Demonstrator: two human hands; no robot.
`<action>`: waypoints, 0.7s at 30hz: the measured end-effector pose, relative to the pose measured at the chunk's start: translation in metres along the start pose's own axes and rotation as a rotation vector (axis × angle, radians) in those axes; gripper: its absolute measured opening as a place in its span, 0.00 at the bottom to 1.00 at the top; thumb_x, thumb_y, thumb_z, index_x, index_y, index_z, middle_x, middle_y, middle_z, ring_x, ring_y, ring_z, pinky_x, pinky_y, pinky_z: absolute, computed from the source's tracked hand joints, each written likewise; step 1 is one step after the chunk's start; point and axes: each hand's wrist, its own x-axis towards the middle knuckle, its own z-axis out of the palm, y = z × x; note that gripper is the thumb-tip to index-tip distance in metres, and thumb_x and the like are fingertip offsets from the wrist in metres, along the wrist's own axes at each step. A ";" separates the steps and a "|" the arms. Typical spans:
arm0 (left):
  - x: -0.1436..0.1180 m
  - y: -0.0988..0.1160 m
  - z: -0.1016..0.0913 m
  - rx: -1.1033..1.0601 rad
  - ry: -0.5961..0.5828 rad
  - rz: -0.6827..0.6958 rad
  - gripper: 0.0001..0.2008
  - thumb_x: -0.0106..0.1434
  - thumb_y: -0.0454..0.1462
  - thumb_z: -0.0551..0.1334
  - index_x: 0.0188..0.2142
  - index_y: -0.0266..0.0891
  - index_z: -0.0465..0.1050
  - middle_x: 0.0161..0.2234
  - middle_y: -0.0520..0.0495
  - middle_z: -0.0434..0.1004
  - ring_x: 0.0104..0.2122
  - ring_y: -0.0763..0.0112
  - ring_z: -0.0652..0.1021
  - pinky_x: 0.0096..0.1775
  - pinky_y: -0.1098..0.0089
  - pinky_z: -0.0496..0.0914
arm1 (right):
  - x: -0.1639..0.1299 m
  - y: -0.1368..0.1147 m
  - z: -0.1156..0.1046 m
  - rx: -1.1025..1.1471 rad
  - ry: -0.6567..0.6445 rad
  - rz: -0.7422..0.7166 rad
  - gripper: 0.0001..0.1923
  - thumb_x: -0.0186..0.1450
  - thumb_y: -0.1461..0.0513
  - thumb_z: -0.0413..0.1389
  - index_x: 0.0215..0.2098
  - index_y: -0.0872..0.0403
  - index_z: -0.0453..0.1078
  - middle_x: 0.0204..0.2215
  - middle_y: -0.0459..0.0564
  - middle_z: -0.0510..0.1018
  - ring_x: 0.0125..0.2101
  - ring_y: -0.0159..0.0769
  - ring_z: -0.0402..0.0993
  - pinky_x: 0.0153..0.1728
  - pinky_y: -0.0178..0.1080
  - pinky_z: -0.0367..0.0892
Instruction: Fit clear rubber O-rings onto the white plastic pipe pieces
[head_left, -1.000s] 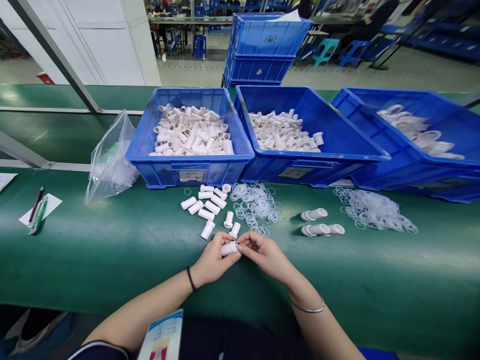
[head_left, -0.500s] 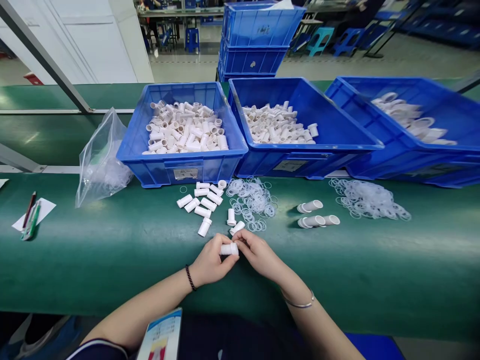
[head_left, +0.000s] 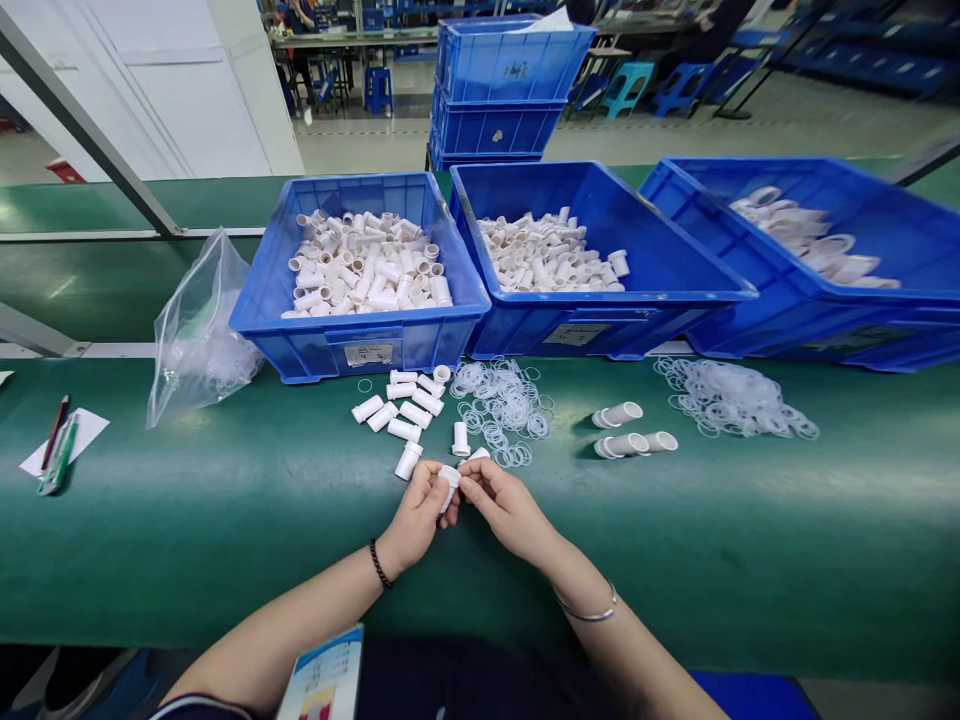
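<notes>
My left hand is closed around a white plastic pipe fitting, which it holds tilted with its wider end up. My right hand meets it from the right, thumb and fingers pinched at the fitting's rim; whatever they grip is too small to make out. Just beyond the fingertips, one loose fitting is partly covered, and another fitting stands upright. Several more fittings lie in a group to the left. Behind the hands spreads a pile of thin clear rings.
Three blue bins with white parts line the back: left bin, middle bin, right bin. At right are short white tubes and a second ring pile. A clear bag and a green cutter are left.
The fitting in my left hand has turned from lying sideways to tilted upward. My right fingers have moved left and now pinch at its rim. The view has shifted slightly.
</notes>
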 end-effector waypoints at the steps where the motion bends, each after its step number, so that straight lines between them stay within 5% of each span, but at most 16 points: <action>1: 0.000 -0.001 -0.001 -0.022 0.003 -0.018 0.19 0.65 0.53 0.55 0.39 0.38 0.60 0.26 0.55 0.65 0.23 0.78 0.67 0.26 0.73 0.60 | 0.000 0.002 -0.002 -0.091 0.064 -0.015 0.14 0.69 0.52 0.46 0.39 0.52 0.66 0.30 0.48 0.75 0.30 0.35 0.71 0.34 0.38 0.67; 5: 0.000 -0.003 -0.002 -0.135 0.042 -0.063 0.19 0.64 0.52 0.55 0.36 0.38 0.61 0.26 0.54 0.66 0.22 0.78 0.67 0.24 0.74 0.58 | 0.002 0.008 -0.011 -0.446 0.295 -0.091 0.13 0.68 0.53 0.48 0.41 0.52 0.67 0.35 0.53 0.74 0.31 0.37 0.70 0.35 0.40 0.67; 11: 0.000 0.000 -0.002 -0.181 0.018 -0.064 0.21 0.65 0.53 0.53 0.40 0.36 0.64 0.28 0.49 0.70 0.24 0.76 0.69 0.26 0.73 0.61 | 0.001 0.016 -0.007 -0.638 0.245 -0.141 0.12 0.65 0.57 0.52 0.46 0.51 0.66 0.39 0.52 0.75 0.33 0.38 0.71 0.34 0.40 0.67; 17: -0.003 -0.002 -0.002 0.116 -0.075 0.034 0.21 0.62 0.47 0.61 0.50 0.39 0.65 0.39 0.46 0.70 0.38 0.68 0.71 0.41 0.66 0.69 | -0.007 0.005 -0.017 -0.168 0.374 -0.098 0.12 0.66 0.53 0.51 0.39 0.53 0.67 0.30 0.49 0.74 0.28 0.35 0.70 0.32 0.38 0.68; 21: -0.006 -0.005 -0.003 0.276 -0.096 0.093 0.16 0.63 0.43 0.61 0.48 0.39 0.66 0.42 0.46 0.71 0.41 0.67 0.71 0.45 0.65 0.67 | -0.018 -0.012 -0.019 0.155 0.206 -0.040 0.15 0.65 0.49 0.53 0.37 0.53 0.66 0.32 0.51 0.74 0.28 0.34 0.71 0.28 0.36 0.69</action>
